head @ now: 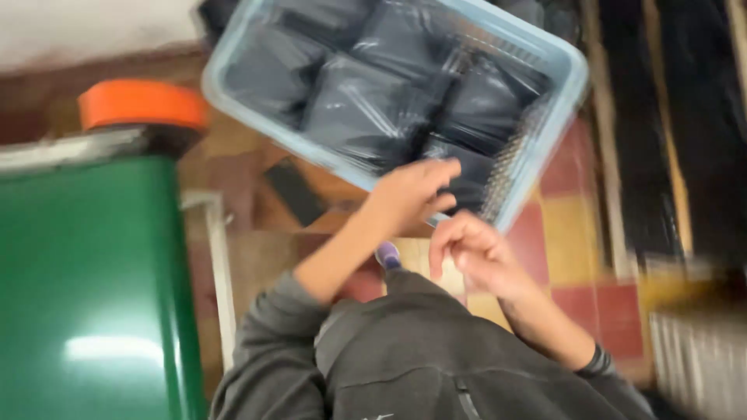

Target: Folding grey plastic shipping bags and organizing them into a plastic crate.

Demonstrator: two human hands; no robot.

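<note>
The left hand reaches over the near rim of the pale blue basket, fingers spread and released, resting on the dark plastic-wrapped packets packed inside. The right hand hovers just near of the basket over the red and yellow tiled floor, fingers loosely curled; whether they pinch anything I cannot tell. A green cabinet stands at left, an orange-lidded container beyond it

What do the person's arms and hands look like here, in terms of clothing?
Both hands are bare: no gloves, rings or watch visible on the left hand or right hand. Both arms wear dark grey sleeves, pushed up the forearms; the right cuff is ribbed.
</note>
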